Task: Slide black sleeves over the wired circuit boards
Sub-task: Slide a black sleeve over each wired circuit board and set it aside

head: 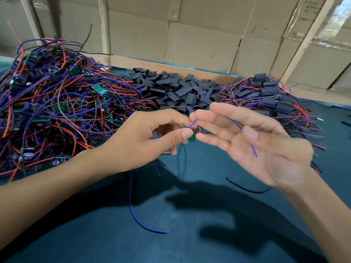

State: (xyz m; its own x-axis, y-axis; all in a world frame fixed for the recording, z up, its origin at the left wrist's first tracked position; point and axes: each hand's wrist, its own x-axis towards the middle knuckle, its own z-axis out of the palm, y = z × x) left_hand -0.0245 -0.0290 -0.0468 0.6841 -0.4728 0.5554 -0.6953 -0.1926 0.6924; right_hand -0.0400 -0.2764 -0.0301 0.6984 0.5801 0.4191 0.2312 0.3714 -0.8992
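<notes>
Your left hand pinches a small green circuit board between thumb and forefinger, which steadies it above the table. Your right hand is spread, fingers straight; a blue wire crosses the palm, apparently being gathered for threading. No sleeve is in hand: the black sleeves lie heaped behind, between the unsleeved boards and the sleeved pile.
</notes>
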